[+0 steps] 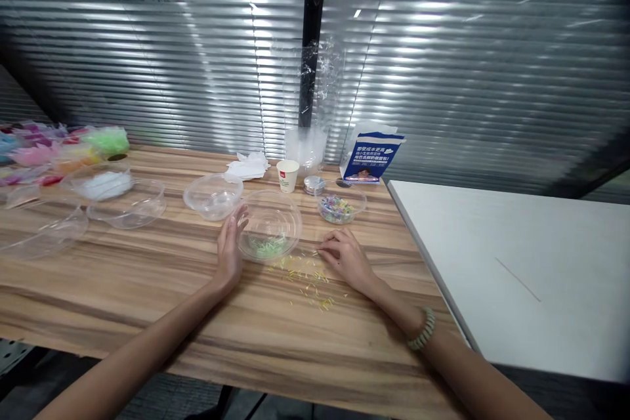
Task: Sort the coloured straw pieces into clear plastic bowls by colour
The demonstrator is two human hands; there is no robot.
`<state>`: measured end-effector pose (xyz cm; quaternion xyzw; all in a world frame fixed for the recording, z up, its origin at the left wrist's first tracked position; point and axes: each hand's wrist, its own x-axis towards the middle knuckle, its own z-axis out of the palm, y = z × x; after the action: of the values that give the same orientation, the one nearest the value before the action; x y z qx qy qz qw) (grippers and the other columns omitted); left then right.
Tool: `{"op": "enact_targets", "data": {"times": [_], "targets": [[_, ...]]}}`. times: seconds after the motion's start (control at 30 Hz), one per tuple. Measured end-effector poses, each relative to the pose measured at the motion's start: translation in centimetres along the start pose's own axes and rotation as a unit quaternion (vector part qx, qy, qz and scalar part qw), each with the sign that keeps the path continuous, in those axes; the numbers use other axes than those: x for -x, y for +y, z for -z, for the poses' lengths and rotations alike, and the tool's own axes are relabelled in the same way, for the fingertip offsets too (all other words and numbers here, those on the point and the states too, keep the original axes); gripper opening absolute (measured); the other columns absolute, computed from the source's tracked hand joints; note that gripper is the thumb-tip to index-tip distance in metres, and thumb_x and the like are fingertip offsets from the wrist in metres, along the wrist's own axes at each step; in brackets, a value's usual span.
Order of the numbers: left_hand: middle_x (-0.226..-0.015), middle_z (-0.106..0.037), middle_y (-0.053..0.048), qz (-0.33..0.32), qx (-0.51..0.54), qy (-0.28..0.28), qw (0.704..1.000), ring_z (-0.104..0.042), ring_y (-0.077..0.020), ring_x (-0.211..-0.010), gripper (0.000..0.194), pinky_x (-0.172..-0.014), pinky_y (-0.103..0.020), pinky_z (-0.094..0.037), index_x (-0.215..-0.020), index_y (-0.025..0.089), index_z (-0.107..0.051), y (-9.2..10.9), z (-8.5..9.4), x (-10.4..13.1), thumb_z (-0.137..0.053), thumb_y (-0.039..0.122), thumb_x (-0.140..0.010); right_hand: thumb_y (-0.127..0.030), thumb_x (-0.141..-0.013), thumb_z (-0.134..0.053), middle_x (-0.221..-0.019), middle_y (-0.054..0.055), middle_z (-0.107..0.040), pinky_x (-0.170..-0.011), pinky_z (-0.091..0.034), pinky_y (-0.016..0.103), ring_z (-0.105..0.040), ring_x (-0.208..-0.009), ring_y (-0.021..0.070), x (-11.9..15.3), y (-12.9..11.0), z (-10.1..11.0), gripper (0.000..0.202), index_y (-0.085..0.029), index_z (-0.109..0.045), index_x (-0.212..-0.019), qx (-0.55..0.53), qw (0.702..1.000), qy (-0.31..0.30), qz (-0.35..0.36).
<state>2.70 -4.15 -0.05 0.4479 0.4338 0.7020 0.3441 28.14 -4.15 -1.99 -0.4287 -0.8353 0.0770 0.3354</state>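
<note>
My left hand rests upright against the left side of a clear plastic bowl, its fingers extended along the rim. The bowl is tilted, and small pale green pieces lie in its lower part. Right of the bowl, my right hand is over the wooden table with thumb and fingertips pinched together; anything between them is too small to make out. Several tiny yellow pieces are scattered on the table between my hands. Behind my right hand stands a clear bowl of multicoloured pieces.
A paper cup, a round tin and a blue-and-white bag stand at the back. Other clear containers and colourful bundles are on the left. A white table adjoins on the right.
</note>
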Motion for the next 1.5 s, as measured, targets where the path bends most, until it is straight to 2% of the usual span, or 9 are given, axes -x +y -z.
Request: {"op": "enact_targets", "data": {"times": [0.27,0.63,0.97,1.17,1.3,1.5], "targets": [[-0.129,-0.053,-0.008,0.005,-0.023,-0.035,0.999,-0.049,-0.0232,-0.121,0.044,-0.108,-0.042,-0.032,-0.121,0.021,-0.056,0.4,-0.5,0.6,-0.041,0.049,-0.090,-0.012,-0.083,-0.058,-0.080,0.003,-0.062,-0.075,-0.043,0.035,-0.051,-0.081,0.0199,-0.1,-0.4,-0.3,0.012,-0.019,-0.061,-0.074,0.012,1.000,0.001,0.013],[-0.129,-0.052,-0.009,-0.073,-0.049,-0.073,0.993,-0.048,-0.0218,-0.120,0.041,-0.106,-0.040,-0.035,-0.123,0.020,-0.053,0.4,-0.7,0.8,-0.038,0.044,-0.093,-0.012,-0.089,-0.047,-0.077,0.005,-0.061,-0.069,-0.046,0.034,-0.054,-0.078,0.0204,-0.3,0.1,-0.4,0.015,-0.018,-0.056,-0.078,0.008,0.998,0.055,0.021],[-0.133,-0.048,-0.008,-0.058,-0.066,-0.111,0.990,-0.048,-0.0227,-0.121,0.042,-0.107,-0.041,-0.033,-0.126,0.022,-0.050,1.1,-1.1,1.9,-0.037,0.043,-0.093,-0.017,-0.088,-0.051,-0.084,0.004,-0.066,-0.066,-0.051,0.027,-0.063,-0.075,0.0158,-0.3,-2.2,2.1,0.007,-0.019,-0.057,-0.091,-0.050,0.987,0.153,0.024],[-0.132,-0.050,-0.009,-0.065,-0.061,-0.107,0.990,-0.048,-0.0231,-0.121,0.041,-0.106,-0.042,-0.034,-0.125,0.022,-0.052,0.9,-1.0,2.0,-0.037,0.043,-0.093,-0.014,-0.085,-0.058,-0.080,0.003,-0.067,-0.066,-0.053,0.026,-0.065,-0.072,0.0146,-0.2,-2.8,3.1,0.007,-0.019,-0.059,-0.090,-0.040,0.979,0.188,0.072],[-0.131,-0.051,-0.009,-0.046,-0.066,-0.111,0.991,-0.048,-0.0231,-0.120,0.042,-0.106,-0.042,-0.034,-0.125,0.022,-0.052,0.8,-1.0,2.0,-0.037,0.044,-0.093,-0.010,-0.082,-0.061,-0.078,0.003,-0.068,-0.067,-0.054,0.026,-0.066,-0.073,0.0144,0.1,-3.5,3.7,0.012,-0.019,-0.060,-0.091,-0.047,0.968,0.218,0.116],[-0.133,-0.048,-0.008,-0.029,-0.077,-0.129,0.988,-0.048,-0.0230,-0.120,0.042,-0.107,-0.042,-0.033,-0.125,0.022,-0.052,1.0,-1.1,2.7,-0.037,0.044,-0.093,-0.007,-0.082,-0.059,-0.080,0.004,-0.069,-0.068,-0.056,0.027,-0.065,-0.076,0.0142,0.5,-4.8,3.4,0.018,-0.017,-0.061,-0.097,-0.078,0.959,0.200,0.187]]}}
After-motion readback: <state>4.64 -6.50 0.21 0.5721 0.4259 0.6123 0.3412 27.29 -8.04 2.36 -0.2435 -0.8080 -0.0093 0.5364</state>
